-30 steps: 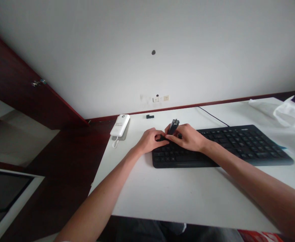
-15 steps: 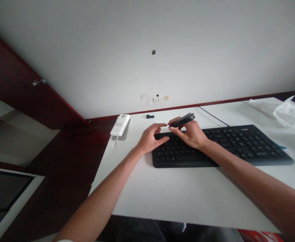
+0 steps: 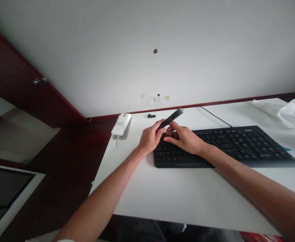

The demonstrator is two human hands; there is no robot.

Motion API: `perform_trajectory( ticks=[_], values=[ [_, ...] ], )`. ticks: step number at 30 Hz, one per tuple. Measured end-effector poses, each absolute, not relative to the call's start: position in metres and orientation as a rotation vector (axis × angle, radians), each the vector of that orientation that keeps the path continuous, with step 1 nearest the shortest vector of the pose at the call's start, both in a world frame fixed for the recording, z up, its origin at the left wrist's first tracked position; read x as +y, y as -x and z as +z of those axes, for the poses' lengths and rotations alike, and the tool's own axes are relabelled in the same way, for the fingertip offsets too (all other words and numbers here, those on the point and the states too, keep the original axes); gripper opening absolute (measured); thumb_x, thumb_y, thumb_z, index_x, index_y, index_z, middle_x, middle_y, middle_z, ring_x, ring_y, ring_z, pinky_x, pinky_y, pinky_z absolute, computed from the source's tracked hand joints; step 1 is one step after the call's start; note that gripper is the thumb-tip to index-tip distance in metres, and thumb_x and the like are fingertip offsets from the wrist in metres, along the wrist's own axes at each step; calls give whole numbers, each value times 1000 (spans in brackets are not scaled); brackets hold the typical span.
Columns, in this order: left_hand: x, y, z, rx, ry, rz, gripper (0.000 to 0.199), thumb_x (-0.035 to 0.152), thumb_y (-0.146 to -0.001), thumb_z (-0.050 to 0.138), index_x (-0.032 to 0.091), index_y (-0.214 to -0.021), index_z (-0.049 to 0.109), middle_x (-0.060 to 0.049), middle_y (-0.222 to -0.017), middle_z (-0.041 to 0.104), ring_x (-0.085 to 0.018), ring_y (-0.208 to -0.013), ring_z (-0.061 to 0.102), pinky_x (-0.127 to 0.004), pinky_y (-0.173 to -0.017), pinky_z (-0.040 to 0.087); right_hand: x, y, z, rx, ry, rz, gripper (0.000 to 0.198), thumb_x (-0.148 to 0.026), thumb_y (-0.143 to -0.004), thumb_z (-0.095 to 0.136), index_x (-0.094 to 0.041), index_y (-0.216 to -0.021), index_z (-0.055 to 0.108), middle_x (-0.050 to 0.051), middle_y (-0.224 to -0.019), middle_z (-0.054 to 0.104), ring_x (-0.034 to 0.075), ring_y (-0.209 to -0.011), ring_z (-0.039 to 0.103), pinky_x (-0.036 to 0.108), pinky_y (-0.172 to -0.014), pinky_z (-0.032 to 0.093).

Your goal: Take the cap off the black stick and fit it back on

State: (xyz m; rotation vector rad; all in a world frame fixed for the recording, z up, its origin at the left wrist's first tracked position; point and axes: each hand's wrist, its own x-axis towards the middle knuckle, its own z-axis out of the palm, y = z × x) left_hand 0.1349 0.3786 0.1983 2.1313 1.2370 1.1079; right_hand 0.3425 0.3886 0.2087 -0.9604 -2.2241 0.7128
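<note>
My left hand [image 3: 151,136] is closed around a slim black stick-like object [image 3: 172,118] with a ragged, brush-like end. It slants up and to the right, over the far left corner of a black keyboard [image 3: 223,144]. Close beside it, my right hand [image 3: 185,137] is over the keyboard's left part, fingers bent and thumb apart from them. I see nothing held in the right hand. The right fingertips are close to the stick's lower part; whether they touch it I cannot tell. Both hands cover some of the keys.
A white power bank [image 3: 121,124] with a looped strap lies at the white table's [image 3: 162,191] left edge. Behind my hands is a small black piece [image 3: 151,116]. The keyboard's cable [image 3: 216,116] runs to the back. A white plastic bag [image 3: 292,114] lies at the right.
The black stick-like object has passed from my right hand to my left hand, which has closed on it. My right hand has let go and moved slightly down over the keys.
</note>
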Motion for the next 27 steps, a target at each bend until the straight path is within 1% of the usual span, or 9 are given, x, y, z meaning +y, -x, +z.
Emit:
perform_trajectory(
  ticks=[2,3,5,7,10,16,21,24,27],
  values=[
    [383,-130,196,1321,-2071,1175,40,42,-105,47,21,-137,59,-5,-95,73,-18,-79,66,-28,-76,49,391,-345,209,-2277,906,620,25,-32,-99,58,-25,-121,66,7,-104,72,24,-88,68,39,-81,54],
    [386,-128,195,1345,-2036,1208,40,43,-105,47,20,-134,61,-3,-86,69,-16,-72,61,-26,-70,46,392,-347,209,-2306,865,577,23,-25,-99,53,-25,-116,70,8,-106,71,24,-92,68,40,-85,54],
    [390,-125,190,1363,-1961,1261,40,46,-104,47,18,-130,62,1,-73,58,-13,-62,51,-24,-61,38,395,-350,208,-2361,805,530,31,-14,-96,47,-25,-105,75,8,-106,71,24,-95,68,41,-89,53],
    [394,-123,185,1351,-1886,1285,41,47,-104,47,19,-128,63,3,-67,49,-12,-59,43,-24,-57,33,397,-352,208,-2405,794,517,35,-10,-92,47,-25,-102,77,7,-104,71,24,-94,68,42,-89,54],
    [398,-122,179,1319,-1803,1296,42,50,-103,48,19,-128,63,4,-66,42,-11,-59,39,-24,-55,30,397,-352,210,-2461,792,509,32,-12,-90,52,-25,-103,78,7,-104,74,26,-96,69,43,-91,53],
    [403,-121,175,1277,-1675,1329,47,56,-100,51,18,-126,63,4,-66,42,-11,-59,39,-23,-54,31,394,-350,216,-2460,767,640,18,-26,-93,62,-26,-100,78,6,-99,75,26,-94,69,41,-86,53],
    [413,-118,171,1109,-1370,1509,45,60,-97,55,20,-116,59,7,-62,35,-10,-54,35,-23,-51,28,400,-353,210,-2240,911,805,20,-38,-97,61,-25,-100,76,5,-103,77,25,-94,70,39,-82,53],
    [418,-116,170,1067,-1215,1575,44,62,-94,59,20,-107,58,8,-60,35,-9,-52,34,-22,-49,27,412,-362,203,-2125,1039,742,23,-41,-97,59,-24,-99,75,6,-105,78,26,-96,70,40,-83,54],
    [419,-115,171,1045,-1129,1612,45,63,-92,62,20,-103,60,8,-58,36,-8,-51,34,-22,-49,27,425,-375,197,-2061,1252,587,23,-38,-95,59,-23,-95,76,5,-99,79,26,-91,71,40,-84,54]
  ],
)
